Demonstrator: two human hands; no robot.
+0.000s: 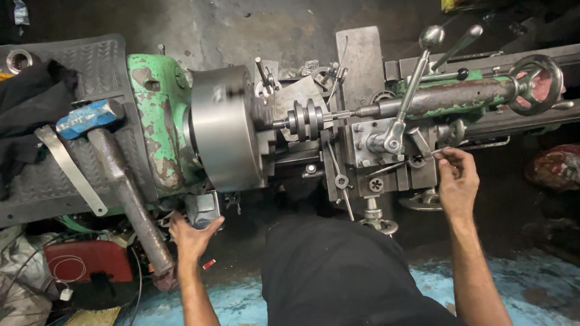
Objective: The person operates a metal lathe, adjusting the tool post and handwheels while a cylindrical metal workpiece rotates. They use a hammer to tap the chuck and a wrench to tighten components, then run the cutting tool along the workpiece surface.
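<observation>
Reaching low, the left hand [194,234] rests with fingers spread on a control box [202,208] under the headstock; the right hand [457,183] pinches a small lever [437,154] at the carriage. Beyond, the blurred chuck [225,137] turns the grooved workpiece [307,119]: loose cloth [16,126] or hammer [112,160] could likely snag.

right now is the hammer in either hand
No, the hammer lies on the lathe's headstock cover, and neither the left hand nor the right hand holds it.
</observation>
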